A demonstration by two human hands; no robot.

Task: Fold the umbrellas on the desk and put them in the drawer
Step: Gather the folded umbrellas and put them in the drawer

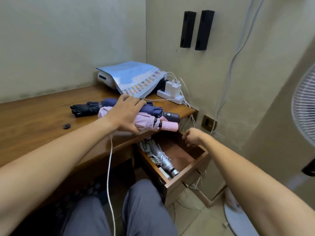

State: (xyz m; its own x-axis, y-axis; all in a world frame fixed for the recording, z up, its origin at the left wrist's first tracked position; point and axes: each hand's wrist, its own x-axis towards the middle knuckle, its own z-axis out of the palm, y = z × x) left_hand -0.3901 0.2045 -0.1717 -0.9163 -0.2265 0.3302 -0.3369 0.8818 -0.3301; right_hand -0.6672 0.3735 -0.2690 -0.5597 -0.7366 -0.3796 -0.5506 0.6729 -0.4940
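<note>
the left hand (127, 114) lies across two folded umbrellas at the right end of the desk (34, 120), fingers over the navy umbrella (151, 109) and thumb wrapped under the pink umbrella (146, 122); it grips the pair together. the right hand (191, 136) hangs over the far right part of the open drawer (184, 179), fingers loosely curled and holding nothing.

a third, black umbrella (85, 109) lies folded on the desk, just left of the pair. a silver umbrella (162, 159) already lies in the drawer along its left side; the right side of the drawer floor is bare.

handling, as a judgement: each umbrella is light, with a stiff core and soft, slippery fabric that can slide or unroll. take hold around the middle of the bundle, or by the hard handles, which project to the right past the desk edge. two held in one hand may slip against each other.

surroundings: a white cable (109, 167) hangs off the near desk edge by the left wrist and could snag. a power strip (170, 97) with chargers and a paper-covered device (105, 79) sit at the far corner. a fan (305, 108) stands at the right.
</note>
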